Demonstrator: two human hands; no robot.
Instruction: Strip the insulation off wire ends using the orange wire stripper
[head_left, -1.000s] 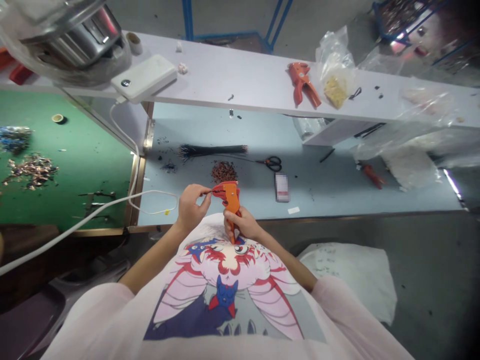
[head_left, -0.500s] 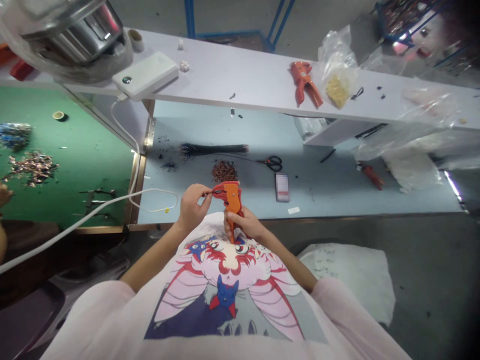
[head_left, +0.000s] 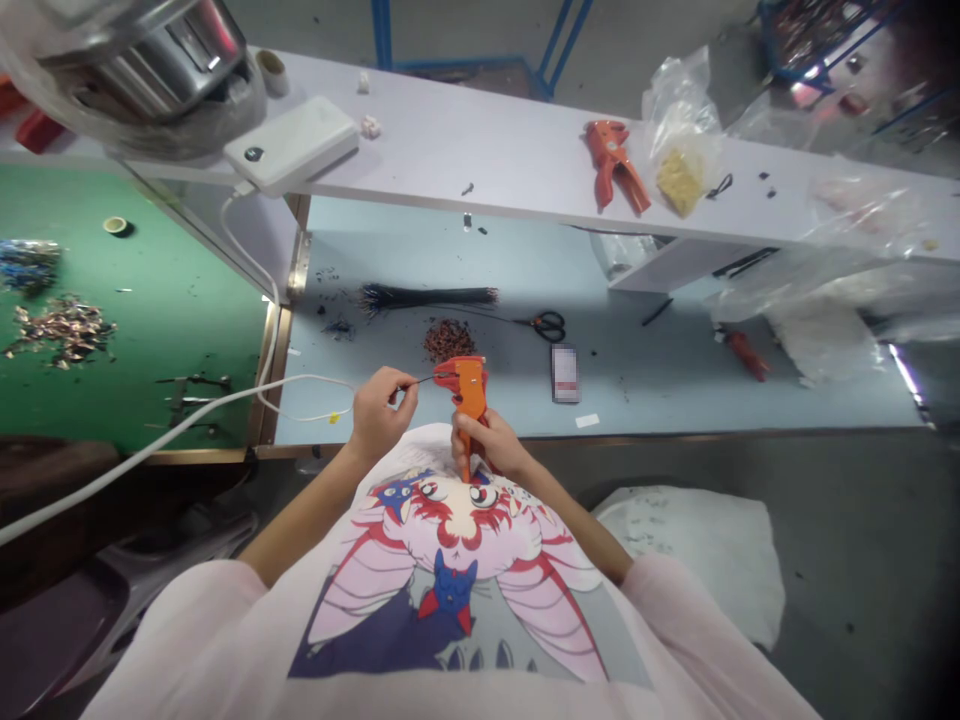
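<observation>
My right hand (head_left: 486, 442) is wrapped round the handles of an orange and red wire stripper (head_left: 471, 390), held upright in front of my shirt. To its left, my left hand (head_left: 384, 410) pinches a thin dark wire (head_left: 424, 380). The wire runs from my fingertips to the tool's red jaws; whether the jaws grip it I cannot tell. Just beyond the tool lies a heap of small reddish-brown scraps (head_left: 448, 340) on the light blue table. Farther back is a bundle of black wires (head_left: 431, 297), with one loose wire stretching right toward black-handled scissors (head_left: 546, 325).
A phone (head_left: 565, 373) and a white label (head_left: 587, 420) lie right of the tool. On the raised shelf (head_left: 517, 150) sit a white power bank (head_left: 294, 145), another wire stripper (head_left: 615, 165) and a bag of yellowish bits (head_left: 681, 180). A white cable (head_left: 187, 418) crosses at left.
My left hand has moved slightly left, away from the tool's jaws, and more wire shows between them. The stripper has shifted a little right and up. A person's hand at far left is gone.
</observation>
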